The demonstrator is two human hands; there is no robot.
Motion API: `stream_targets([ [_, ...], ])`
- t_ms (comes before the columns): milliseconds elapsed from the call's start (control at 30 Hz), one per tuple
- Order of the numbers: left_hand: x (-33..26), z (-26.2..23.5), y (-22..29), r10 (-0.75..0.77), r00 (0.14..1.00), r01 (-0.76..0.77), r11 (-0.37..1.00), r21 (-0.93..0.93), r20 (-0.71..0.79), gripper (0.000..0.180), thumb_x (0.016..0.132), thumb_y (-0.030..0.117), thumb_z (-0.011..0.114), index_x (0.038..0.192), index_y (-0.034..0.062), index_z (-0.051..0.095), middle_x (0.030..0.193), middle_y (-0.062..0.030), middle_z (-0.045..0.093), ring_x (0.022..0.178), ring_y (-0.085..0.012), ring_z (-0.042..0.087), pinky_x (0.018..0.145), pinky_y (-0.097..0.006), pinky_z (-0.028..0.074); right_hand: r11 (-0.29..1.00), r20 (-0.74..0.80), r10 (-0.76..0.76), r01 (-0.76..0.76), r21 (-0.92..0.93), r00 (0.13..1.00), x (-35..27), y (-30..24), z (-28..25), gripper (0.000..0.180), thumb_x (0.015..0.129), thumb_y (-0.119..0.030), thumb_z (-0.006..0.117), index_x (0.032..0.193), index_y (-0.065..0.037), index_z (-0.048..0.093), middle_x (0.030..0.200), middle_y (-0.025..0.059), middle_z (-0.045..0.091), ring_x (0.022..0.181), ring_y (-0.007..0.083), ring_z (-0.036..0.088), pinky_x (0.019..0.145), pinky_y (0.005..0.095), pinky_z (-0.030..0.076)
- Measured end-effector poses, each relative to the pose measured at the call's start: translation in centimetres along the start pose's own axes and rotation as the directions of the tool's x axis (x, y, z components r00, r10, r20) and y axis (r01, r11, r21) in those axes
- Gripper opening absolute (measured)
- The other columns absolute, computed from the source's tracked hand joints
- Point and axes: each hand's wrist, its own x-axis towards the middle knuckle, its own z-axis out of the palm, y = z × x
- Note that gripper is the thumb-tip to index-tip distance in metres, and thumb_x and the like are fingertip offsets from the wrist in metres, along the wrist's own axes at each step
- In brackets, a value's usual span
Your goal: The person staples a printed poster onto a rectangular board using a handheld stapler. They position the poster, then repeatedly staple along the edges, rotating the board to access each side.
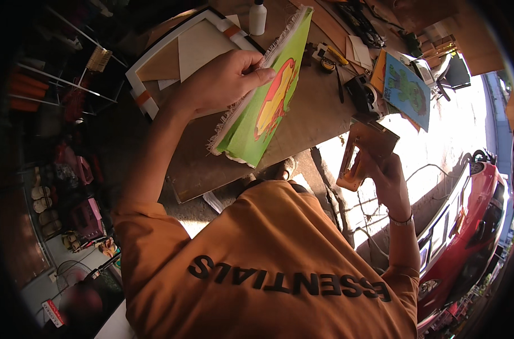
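A painted canvas (279, 96) with a green ground and a red and yellow figure stands tilted on edge above the table. Loose frayed threads run along its left side. My left hand (229, 79) grips that side between thumb and fingers. My right hand (388, 178), lower and to the right, is wrapped round a metal staple gun (377, 138), held beyond the table's near edge and apart from the canvas. The back of the canvas is hidden from view.
The brown table (206, 164) bears a white frame (134, 73), a white bottle (257, 20), a tape measure (327, 64), a tape dispenser (361, 93) and a blue painting (407, 90). To the left is a standing fan (71, 274); a red car (466, 243) is at right.
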Motion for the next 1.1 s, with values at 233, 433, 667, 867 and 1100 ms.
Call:
stream_targets([
  [233,0.7,1.3,0.0,0.028,0.978,0.008,0.985,-0.17,0.206,0.033,0.105,0.028,0.059,0.109,-0.0032,0.068,0.083,0.0006,0.066,0.072,-0.0025,0.053,0.064,-0.024,0.045,0.947,0.115,-0.082,0.114,-0.301,0.99,1.8,-1.3,-1.7,0.031,0.094,-0.027,0.07,0.086,0.003,0.07,0.048,0.0107,0.049,0.042,0.0121,0.043,0.047,0.0334,0.038],
  [433,2.0,8.1,-1.7,0.214,0.977,-0.155,0.758,-0.633,0.016,0.026,0.106,0.026,0.056,0.089,0.0066,0.059,0.073,0.0082,0.048,0.066,0.0005,0.041,0.057,-0.022,0.035,0.817,0.269,-0.232,0.338,-0.467,0.935,3.7,-5.1,-2.5,0.031,0.09,-0.031,0.074,0.09,0.0,0.071,0.05,0.013,0.053,0.044,0.0278,0.054,0.05,0.0389,0.041],
  [667,3.2,11.5,-3.3,0.17,0.975,-0.217,0.615,-0.758,-0.142,0.025,0.107,0.025,0.054,0.099,0.0042,0.064,0.076,0.0085,0.052,0.068,0.0013,0.042,0.059,-0.02,0.036,0.742,0.341,-0.198,0.368,-0.561,0.919,4.6,-8.0,-3.1,0.028,0.089,-0.031,0.074,0.086,-0.003,0.07,0.055,0.0146,0.056,0.055,0.035,0.059,0.056,0.044,0.045],
  [867,3.7,12.3,-2.0,0.202,0.979,-0.135,0.699,-0.702,0.013,0.024,0.107,0.024,0.054,0.104,0.0031,0.065,0.077,0.0063,0.057,0.069,0.0009,0.049,0.061,-0.021,0.041,0.711,0.362,-0.013,0.263,-0.652,0.932,5.5,-8.2,-3.7,0.032,0.09,-0.033,0.072,0.085,-0.001,0.07,0.054,0.0158,0.055,0.052,0.0361,0.057,0.055,0.0444,0.044],
  [1100,2.7,5.9,-0.9,0.082,0.972,-0.225,0.603,-0.766,-0.22,0.028,0.106,0.022,0.055,0.118,-0.0006,0.066,0.09,-0.0002,0.068,0.08,-0.001,0.061,0.07,-0.019,0.05,0.774,0.232,-0.042,0.179,-0.607,0.972,5.4,-7.3,-4.4,0.036,0.091,-0.035,0.072,0.081,-0.001,0.069,0.052,0.0144,0.053,0.048,0.0321,0.054,0.054,0.0428,0.043],
])
